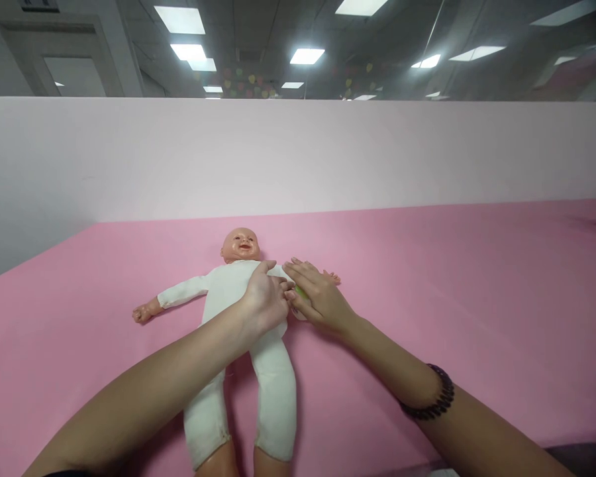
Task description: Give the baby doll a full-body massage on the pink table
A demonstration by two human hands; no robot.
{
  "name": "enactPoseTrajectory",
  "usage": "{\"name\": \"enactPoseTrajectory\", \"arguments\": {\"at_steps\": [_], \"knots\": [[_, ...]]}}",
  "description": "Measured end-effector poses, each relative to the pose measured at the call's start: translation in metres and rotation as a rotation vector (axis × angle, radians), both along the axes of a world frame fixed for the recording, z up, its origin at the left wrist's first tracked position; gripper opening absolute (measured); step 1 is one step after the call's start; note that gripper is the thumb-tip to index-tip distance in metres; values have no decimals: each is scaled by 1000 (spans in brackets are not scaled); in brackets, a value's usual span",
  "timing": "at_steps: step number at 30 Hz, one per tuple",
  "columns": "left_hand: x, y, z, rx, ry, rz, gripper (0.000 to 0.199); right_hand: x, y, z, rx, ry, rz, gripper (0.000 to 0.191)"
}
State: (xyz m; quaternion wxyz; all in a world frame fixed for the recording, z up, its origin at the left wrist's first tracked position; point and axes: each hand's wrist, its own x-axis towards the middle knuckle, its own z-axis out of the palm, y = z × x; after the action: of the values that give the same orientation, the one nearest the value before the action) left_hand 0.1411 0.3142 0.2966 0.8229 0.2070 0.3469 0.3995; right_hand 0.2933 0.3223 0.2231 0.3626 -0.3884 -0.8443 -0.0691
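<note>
Your doll [228, 288] lies face up on the pink worktop [457, 285], left of its middle, head toward the far edge, legs toward the near one. The step in hand looks like working at the doll's arm beside its chest. Your left hand [268, 301] is over the chest, thumb apart, fingers bent; your right hand [320, 295] has its fingers nearly straight over a mostly hidden green item [300, 291]. You cannot tell here whether either hand grips it. The next move probably calls for light, steady contact. No brand, label or writing is readable.
</note>
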Motion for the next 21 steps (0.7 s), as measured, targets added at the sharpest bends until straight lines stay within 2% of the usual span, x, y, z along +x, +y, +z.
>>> {"name": "enactPoseTrajectory", "arguments": {"at_steps": [7, 11, 21], "knots": [[0, 2, -2, -2, 21, 5, 29, 1, 1, -3, -35, -25, -45, 62], [0, 2, -2, -18, 8, 9, 28, 4, 1, -4, -13, -12, -28, 65], [0, 2, -2, 1, -4, 14, 31, 1, -1, 1, -71, -18, -41, 54]]}}
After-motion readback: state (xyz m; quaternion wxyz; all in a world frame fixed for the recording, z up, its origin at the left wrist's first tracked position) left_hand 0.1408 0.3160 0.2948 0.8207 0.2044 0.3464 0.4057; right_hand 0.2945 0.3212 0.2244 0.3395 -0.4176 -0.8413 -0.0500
